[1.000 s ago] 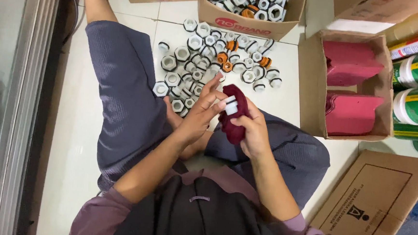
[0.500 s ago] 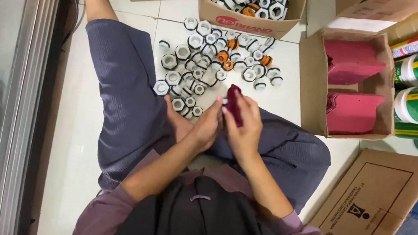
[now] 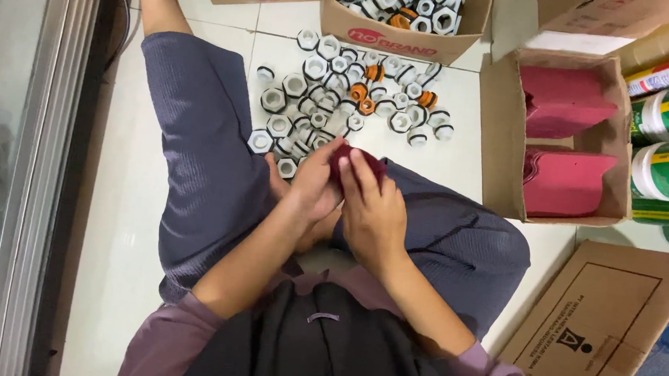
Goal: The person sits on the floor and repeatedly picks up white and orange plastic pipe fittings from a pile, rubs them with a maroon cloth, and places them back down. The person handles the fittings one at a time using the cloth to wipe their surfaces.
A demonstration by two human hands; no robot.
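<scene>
Above the lap of a person seated cross-legged on the white tiled floor point(image 3: 127, 222), both hands meet around a small dark-red pouch of soft, card-like material point(image 3: 349, 159). The left hand point(image 3: 315, 191) curls against its left side, fingers closed on it; the right hand point(image 3: 372, 210) covers its near face, fingers laid flat over the top. Only the pouch's upper edge shows. Whether anything sits inside cannot be told.

Just beyond the hands lies a loose heap of white hexagonal plastic fittings, a few orange point(image 3: 340, 103), touching the trouser leg at its near edge. An open brown cardboard box of the same fittings point(image 3: 405, 39) stands behind. To the right, an open cardboard box with stacked red pouches point(image 3: 500, 136).

Risks, as judged:
- Pouch is held at its edges only; a slack pinch could let it drop into the lap.
- Knee movement could scatter the nearest fittings.
- Hands hide the pouch mouth from view, so a misfold might go unnoticed.
</scene>
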